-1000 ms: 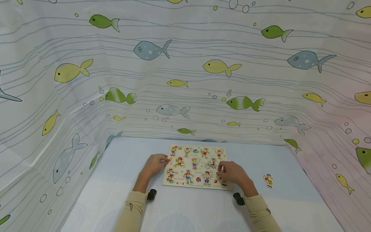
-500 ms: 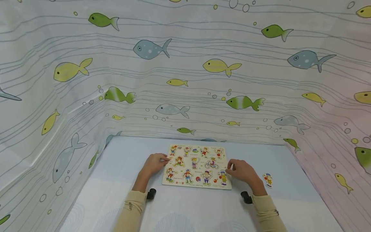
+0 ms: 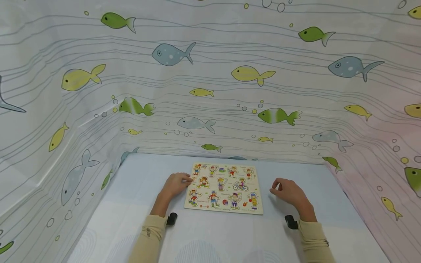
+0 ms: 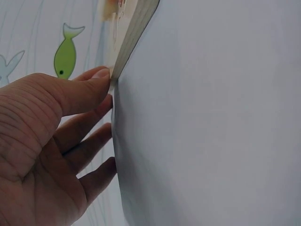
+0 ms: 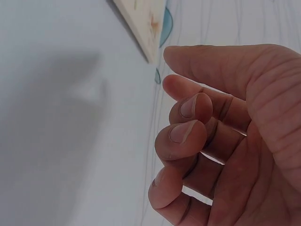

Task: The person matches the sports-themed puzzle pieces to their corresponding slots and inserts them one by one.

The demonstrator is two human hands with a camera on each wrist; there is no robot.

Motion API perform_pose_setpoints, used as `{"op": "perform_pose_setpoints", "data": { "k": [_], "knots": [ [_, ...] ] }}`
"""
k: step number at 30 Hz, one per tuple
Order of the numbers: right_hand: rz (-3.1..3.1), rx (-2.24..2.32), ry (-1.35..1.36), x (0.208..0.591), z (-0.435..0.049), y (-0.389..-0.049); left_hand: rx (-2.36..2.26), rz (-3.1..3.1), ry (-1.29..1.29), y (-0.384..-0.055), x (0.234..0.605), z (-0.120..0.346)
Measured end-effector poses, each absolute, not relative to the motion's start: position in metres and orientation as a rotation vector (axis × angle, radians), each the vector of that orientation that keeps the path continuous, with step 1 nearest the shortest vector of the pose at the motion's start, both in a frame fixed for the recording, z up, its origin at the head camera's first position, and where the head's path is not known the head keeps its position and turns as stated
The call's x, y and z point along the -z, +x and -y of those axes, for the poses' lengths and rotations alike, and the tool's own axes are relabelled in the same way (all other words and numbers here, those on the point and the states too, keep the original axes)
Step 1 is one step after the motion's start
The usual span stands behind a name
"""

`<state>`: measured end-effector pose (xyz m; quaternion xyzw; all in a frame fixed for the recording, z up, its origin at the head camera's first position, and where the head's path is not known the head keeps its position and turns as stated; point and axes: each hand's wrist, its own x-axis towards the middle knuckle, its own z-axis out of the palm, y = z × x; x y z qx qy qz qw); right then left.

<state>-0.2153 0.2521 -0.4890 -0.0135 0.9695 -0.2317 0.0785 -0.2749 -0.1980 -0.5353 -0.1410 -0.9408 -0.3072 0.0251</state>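
Note:
A wooden puzzle board [image 3: 223,209] with printed sports figures lies flat on the table. My left hand [image 3: 177,183] is at its left edge; in the left wrist view the thumb [image 4: 89,92] and forefinger tips touch the board's corner, the other fingers loosely extended. To the right of the board my right hand [image 3: 289,190] hovers over the table, fingers loosely curled and nothing between them. Figure pieces sit on the board, among them a yellow-clothed figure [image 3: 253,201] at the lower right. The loose figure piece seen earlier on the right is hidden behind my right hand and wrist.
A pale blue and white cloth covers the table [image 3: 210,237]. Fish-patterned sheets [image 3: 223,47] rise behind it and at both sides. A black wrist camera [image 3: 291,221] is on the right wrist, another [image 3: 172,218] on the left.
My right hand has left the board's lower right, uncovering the yellow-clothed figure, and moved right until it hides the loose piece. My left hand stays at the board's left edge.

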Motion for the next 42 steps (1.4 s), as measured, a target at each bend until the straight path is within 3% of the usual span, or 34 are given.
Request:
{"op": "perform_pose_setpoints", "data": {
  "k": [42],
  "knots": [
    [-2.847, 0.724, 0.186, 0.503, -0.350, -0.197, 0.971, 2.944, -0.377, -0.281, 0.541, 0.199]
  ]
}}
